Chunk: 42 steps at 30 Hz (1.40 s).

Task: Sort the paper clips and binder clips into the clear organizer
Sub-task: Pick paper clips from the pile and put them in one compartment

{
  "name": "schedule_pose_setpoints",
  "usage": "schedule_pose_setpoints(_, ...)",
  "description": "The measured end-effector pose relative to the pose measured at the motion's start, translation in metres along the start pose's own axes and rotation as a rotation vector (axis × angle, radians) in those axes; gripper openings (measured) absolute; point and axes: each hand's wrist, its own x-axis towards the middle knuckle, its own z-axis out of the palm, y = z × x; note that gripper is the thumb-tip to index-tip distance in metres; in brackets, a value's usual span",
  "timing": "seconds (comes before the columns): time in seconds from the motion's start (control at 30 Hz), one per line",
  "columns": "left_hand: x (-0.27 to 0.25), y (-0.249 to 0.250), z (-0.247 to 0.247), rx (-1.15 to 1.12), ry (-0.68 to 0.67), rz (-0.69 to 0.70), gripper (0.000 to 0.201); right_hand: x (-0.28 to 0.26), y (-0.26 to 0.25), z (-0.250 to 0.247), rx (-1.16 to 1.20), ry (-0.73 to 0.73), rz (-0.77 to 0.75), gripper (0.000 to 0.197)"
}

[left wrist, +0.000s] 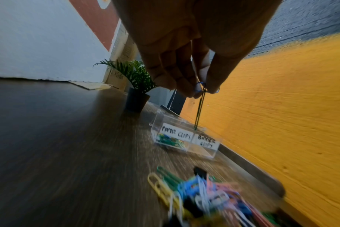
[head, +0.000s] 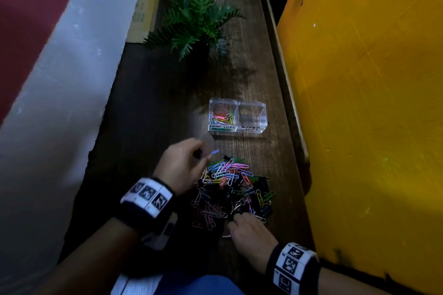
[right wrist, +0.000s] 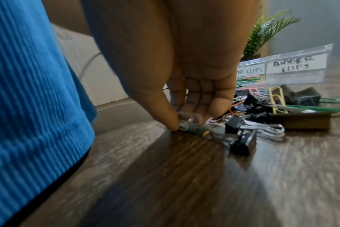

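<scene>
A mixed pile of coloured paper clips and black binder clips (head: 232, 189) lies on the dark wooden table (head: 148, 108). Beyond it stands the clear organizer (head: 249, 108); its left box, labelled paper clips, holds coloured clips, and its right box, labelled binder clips, looks empty. My left hand (head: 205, 154) hovers over the pile's far left side and pinches a blue paper clip (left wrist: 198, 87) with a green paper clip (left wrist: 199, 110) dangling from it. My right hand (head: 233, 219) is at the pile's near edge, where thumb and fingers pinch a white paper clip (right wrist: 184, 125) against the table.
A potted fern (head: 194, 24) stands at the back of the table. A yellow panel (head: 371, 103) rises along the right edge and a white wall (head: 60, 79) along the left. Cardboard (head: 143, 7) leans at the far left corner. Blue clothing (head: 203, 285) is at the near edge.
</scene>
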Motion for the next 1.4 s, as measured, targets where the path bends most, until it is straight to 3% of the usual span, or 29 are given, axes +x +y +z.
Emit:
schedule_pose_setpoints(0.03,0.013,0.0,-0.001,0.0,0.017,-0.009,0.009,-0.002,-0.001,-0.002,0.036,-0.064,0.024,0.018)
schedule_pose_setpoints(0.17,0.07,-0.002,-0.001,0.065,0.046,0.001,0.005,-0.006,0.003,0.0,0.151,-0.005,-0.006,0.015)
schedule_pose_setpoints(0.2,0.083,-0.003,-0.001,0.091,0.035,0.0,0.003,-0.006,0.006,-0.003,0.179,0.079,-0.012,0.012)
schedule_pose_setpoints(0.33,0.119,-0.009,0.005,0.186,-0.034,-0.022,0.003,0.002,0.022,-0.026,0.389,0.195,-0.017,0.01)
schedule_pose_setpoints(0.47,0.128,-0.019,0.018,0.254,-0.11,-0.053,0.008,0.026,0.05,-0.065,0.48,0.405,0.078,0.002)
schedule_pose_setpoints(0.77,0.051,-0.039,0.022,0.219,-0.086,-0.131,0.019,0.122,0.101,-0.148,0.458,0.512,0.263,0.011)
schedule_pose_setpoints(0.93,-0.014,-0.041,0.04,0.149,-0.155,-0.114,0.026,0.157,0.1,-0.149,0.36,0.459,0.283,0.014)
schedule_pose_setpoints(1.07,-0.038,-0.043,0.048,0.132,-0.188,-0.151,0.028,0.146,0.089,-0.134,0.345,0.485,0.251,0.024)
schedule_pose_setpoints(1.2,-0.045,-0.051,0.044,0.139,-0.193,-0.188,0.029,0.112,0.086,-0.108,0.438,0.558,0.212,0.019)
schedule_pose_setpoints(1.33,-0.042,-0.053,0.039,0.151,-0.196,-0.187,0.036,0.085,0.094,-0.076,0.461,0.472,0.285,0.013)
schedule_pose_setpoints(1.4,-0.032,-0.05,0.038,0.175,-0.203,-0.19,0.03,0.076,0.099,-0.065,0.444,0.426,0.312,0.011)
